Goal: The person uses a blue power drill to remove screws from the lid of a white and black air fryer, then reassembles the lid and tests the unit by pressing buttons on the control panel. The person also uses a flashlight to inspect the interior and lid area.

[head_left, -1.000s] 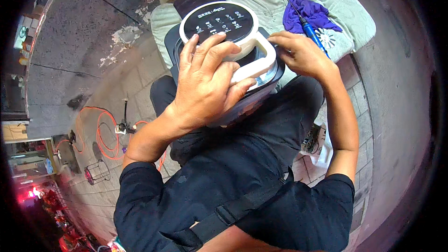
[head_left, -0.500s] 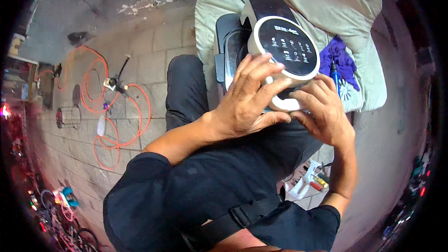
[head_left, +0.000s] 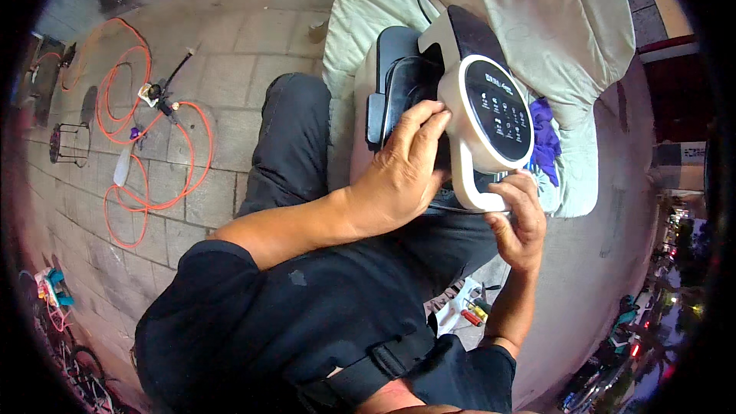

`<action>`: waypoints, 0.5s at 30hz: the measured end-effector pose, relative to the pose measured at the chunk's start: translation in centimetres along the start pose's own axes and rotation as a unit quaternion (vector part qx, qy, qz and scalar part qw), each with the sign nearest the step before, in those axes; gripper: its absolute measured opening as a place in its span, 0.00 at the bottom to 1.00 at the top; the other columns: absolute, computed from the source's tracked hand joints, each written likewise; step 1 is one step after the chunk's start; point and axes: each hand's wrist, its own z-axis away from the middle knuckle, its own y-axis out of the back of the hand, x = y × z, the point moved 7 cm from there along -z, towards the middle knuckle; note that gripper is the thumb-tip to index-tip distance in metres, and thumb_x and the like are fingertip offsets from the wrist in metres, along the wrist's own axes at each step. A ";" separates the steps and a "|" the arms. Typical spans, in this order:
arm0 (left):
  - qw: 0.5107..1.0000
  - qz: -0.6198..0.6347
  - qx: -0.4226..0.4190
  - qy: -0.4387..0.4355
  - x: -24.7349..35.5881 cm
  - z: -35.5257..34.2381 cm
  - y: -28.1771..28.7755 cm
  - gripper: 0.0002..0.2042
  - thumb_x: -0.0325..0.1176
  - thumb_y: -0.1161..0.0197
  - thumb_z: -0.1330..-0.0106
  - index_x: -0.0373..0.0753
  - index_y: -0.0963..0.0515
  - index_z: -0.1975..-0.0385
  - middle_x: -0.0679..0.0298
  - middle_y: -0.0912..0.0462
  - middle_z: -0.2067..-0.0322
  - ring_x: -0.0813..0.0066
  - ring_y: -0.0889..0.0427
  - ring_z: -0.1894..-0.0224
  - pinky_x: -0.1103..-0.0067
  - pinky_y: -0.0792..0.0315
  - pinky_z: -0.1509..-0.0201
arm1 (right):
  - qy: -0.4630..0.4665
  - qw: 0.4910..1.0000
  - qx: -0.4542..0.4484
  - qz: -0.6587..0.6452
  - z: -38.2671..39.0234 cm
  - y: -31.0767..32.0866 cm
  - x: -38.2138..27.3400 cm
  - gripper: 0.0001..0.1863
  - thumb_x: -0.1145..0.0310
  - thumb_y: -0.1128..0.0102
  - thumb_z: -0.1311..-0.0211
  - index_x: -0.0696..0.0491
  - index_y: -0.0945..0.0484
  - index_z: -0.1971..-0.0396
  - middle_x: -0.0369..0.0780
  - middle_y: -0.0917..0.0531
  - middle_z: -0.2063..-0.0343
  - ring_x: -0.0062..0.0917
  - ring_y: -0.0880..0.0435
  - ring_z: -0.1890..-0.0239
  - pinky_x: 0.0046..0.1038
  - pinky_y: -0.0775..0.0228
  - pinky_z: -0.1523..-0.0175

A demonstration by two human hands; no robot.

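Observation:
A white and black kitchen appliance [head_left: 460, 80] with a round, glossy black control panel [head_left: 500, 111] sits before me beside my left knee. From under the panel a white curved handle [head_left: 464, 176] loops down. My left hand [head_left: 402, 165] lies along the left of the handle, fingers stretched out, fingertips touching the white rim; its thumb is partly hidden. At the loop's lower right end, my right hand [head_left: 524, 218] grips the handle between thumb and fingers. A dark open recess [head_left: 414, 92] shows left of the panel.
A pale padded cushion [head_left: 579, 176] lies under the appliance, with a purple cloth [head_left: 543, 134] on it. Left on the paved floor are a coiled orange hose [head_left: 207, 153] and a small stool frame [head_left: 70, 142]. Red-handled tools [head_left: 471, 317] lie near my right forearm.
The panel head now faces more to the right in view. My left hand has slid off the panel's front edge to its left side. My right hand has moved lower on the handle.

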 end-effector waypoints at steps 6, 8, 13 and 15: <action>0.999 -0.049 -0.011 -0.003 -2.1 -1.3 0.9 0.42 0.31 0.22 0.38 0.26 0.36 0.26 0.41 0.30 0.31 0.40 0.29 0.26 0.56 0.36 0.20 | -0.013 0.972 -0.070 0.224 -2.1 -2.3 -2.8 0.24 0.52 0.18 0.41 0.54 0.16 0.56 0.43 0.17 0.63 0.41 0.18 0.62 0.42 0.29 0.56; 0.992 -0.121 -0.004 -0.018 -2.4 -1.4 1.4 0.45 0.37 0.20 0.39 0.29 0.36 0.24 0.40 0.27 0.29 0.41 0.31 0.23 0.52 0.42 0.17 | -0.011 0.975 -0.034 0.221 -2.5 -3.0 -3.4 0.20 0.55 0.18 0.42 0.54 0.15 0.61 0.43 0.17 0.66 0.41 0.18 0.64 0.42 0.29 0.58; 0.985 -0.126 -0.108 0.053 -5.8 -3.7 0.7 0.59 0.60 0.16 0.50 0.26 0.36 0.24 0.40 0.25 0.28 0.50 0.32 0.21 0.42 0.52 0.17 | -0.007 0.986 0.057 0.154 -2.3 -3.3 -3.3 0.15 0.62 0.17 0.42 0.55 0.15 0.68 0.41 0.19 0.75 0.38 0.20 0.72 0.38 0.32 0.65; 0.981 -0.143 -0.128 0.033 -6.3 -4.6 0.5 0.63 0.67 0.17 0.54 0.26 0.35 0.25 0.41 0.24 0.29 0.49 0.30 0.21 0.37 0.55 0.17 | -0.012 0.987 0.072 0.146 -2.1 -3.3 -3.1 0.14 0.62 0.18 0.41 0.55 0.15 0.69 0.41 0.18 0.75 0.37 0.20 0.73 0.37 0.33 0.66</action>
